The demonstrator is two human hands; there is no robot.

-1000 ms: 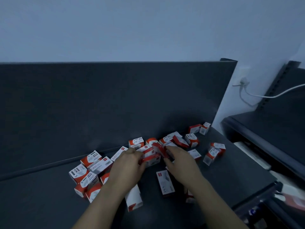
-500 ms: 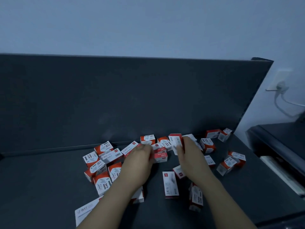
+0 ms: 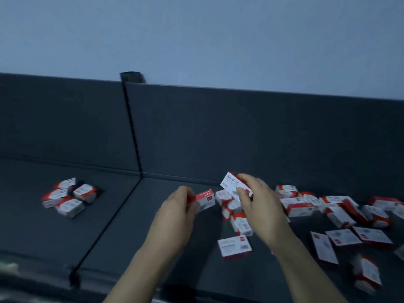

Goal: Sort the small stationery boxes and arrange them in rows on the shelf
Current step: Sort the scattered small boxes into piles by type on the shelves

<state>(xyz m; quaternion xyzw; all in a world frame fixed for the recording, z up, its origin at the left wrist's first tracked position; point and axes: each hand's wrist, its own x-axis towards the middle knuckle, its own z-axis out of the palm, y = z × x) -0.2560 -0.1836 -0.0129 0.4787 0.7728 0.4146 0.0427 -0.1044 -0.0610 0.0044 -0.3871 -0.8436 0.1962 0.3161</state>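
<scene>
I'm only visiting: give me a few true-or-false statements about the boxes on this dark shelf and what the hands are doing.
1. The left hand holds a red-and-white box. True.
2. The right hand holds a box marked 24/6. True.
3. All boxes are blue and yellow. False: red and white.
4. Boxes on the right stand in neat rows. False: the loose boxes lie scattered.
5. A small cluster of boxes lies left of the shelf seam. True.

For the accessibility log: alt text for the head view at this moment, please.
Over a dark shelf, the left hand holds a red-and-white box and the right hand holds a box marked 24/6. More boxes lie scattered to the right, and a small cluster sits on the left section.
</scene>
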